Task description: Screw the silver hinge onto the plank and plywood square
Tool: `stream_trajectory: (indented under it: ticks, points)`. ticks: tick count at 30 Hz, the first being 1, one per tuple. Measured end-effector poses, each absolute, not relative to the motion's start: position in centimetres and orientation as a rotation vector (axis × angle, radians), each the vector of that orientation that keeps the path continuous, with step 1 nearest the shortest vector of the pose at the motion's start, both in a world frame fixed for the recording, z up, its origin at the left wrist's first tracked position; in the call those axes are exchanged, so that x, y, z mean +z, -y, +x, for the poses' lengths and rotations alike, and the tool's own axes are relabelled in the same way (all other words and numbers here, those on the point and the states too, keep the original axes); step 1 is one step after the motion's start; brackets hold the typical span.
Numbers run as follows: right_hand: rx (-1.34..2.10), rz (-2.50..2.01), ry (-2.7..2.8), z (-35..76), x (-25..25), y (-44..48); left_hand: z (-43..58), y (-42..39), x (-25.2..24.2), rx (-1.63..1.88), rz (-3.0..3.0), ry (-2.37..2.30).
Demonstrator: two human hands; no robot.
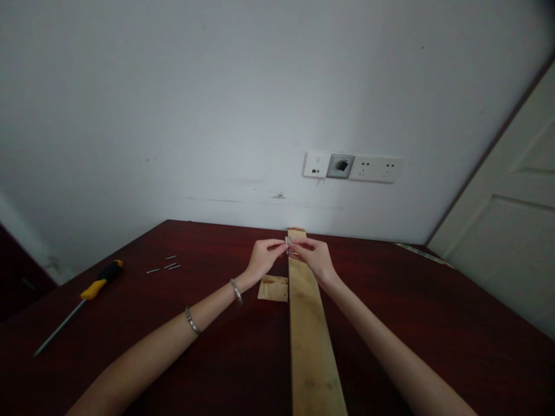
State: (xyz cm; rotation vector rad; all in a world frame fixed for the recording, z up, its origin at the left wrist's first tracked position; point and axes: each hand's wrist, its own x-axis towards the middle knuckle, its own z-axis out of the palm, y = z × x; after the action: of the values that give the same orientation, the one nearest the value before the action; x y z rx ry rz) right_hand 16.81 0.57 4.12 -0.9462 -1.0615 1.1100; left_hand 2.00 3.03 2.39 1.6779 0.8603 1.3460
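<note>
A long pale wooden plank [310, 329] lies lengthwise on the dark red table [225, 352], running away from me. Over its far end my left hand [264, 258] and my right hand [313, 256] meet. Both pinch a small silvery metal piece [288, 240] between their fingertips. A small square wooden block [273, 288] lies flat just left of the plank, under my left wrist. My left forearm carries two silver bracelets [236, 290].
A screwdriver with a yellow and black handle [100, 280] lies at the table's left. Several loose screws [166, 266] lie beyond it. Wall sockets [352, 167] sit on the white wall behind the table. A white door [511, 219] stands at the right.
</note>
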Motion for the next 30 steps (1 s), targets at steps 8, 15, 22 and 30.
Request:
stream_trajectory:
  ticks: [8,15,22,30]
  points:
    - [1.005,-0.965,1.159,16.1,4.6,0.2,1.9,-3.5,2.1,1.218,1.134,-0.598]
    - [0.841,-0.945,1.190,18.0,6.8,0.7,1.6,-3.4,3.5,1.069,0.873,-0.481]
    - [0.823,-0.938,1.172,18.9,6.5,0.2,1.7,-2.7,3.9,0.955,0.763,-0.372]
    - [0.793,-0.957,1.271,18.5,6.4,0.1,1.6,-2.8,3.6,0.928,0.852,-0.325]
